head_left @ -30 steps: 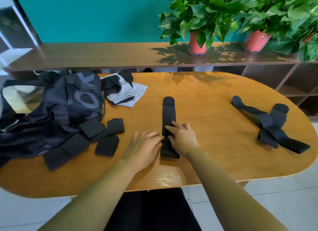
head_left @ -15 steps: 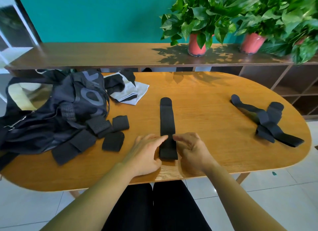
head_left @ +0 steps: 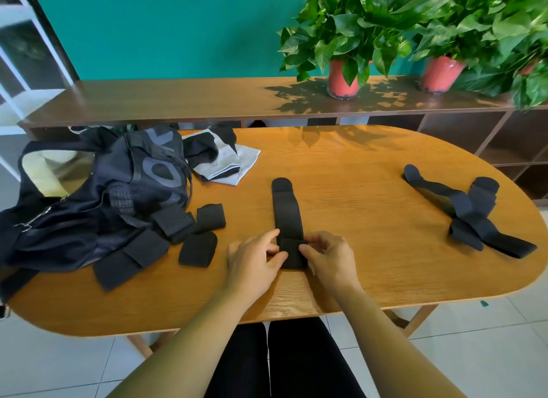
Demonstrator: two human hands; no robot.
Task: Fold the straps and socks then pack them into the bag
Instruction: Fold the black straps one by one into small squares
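A long black strap (head_left: pixel 287 208) lies lengthwise at the middle of the oval wooden table (head_left: pixel 355 190). Its near end is folded up over itself. My left hand (head_left: pixel 252 257) pinches that folded end from the left and my right hand (head_left: pixel 329 257) pinches it from the right. Several folded black straps (head_left: pixel 184 231) lie to the left, beside the open dark bag (head_left: pixel 98 196). White and black socks (head_left: pixel 221 160) sit behind the bag's right side. A tangle of unfolded black straps (head_left: pixel 471 214) lies at the right of the table.
A long wooden sideboard (head_left: pixel 178 101) runs behind the table and carries two potted plants (head_left: pixel 344 42) in red pots. Open shelf cubbies (head_left: pixel 513 148) stand at the far right. White floor tiles show below the table's near edge.
Both hands went from pressing flat on the strap's near end to pinching it; that end is now lifted and folded over onto the strap.
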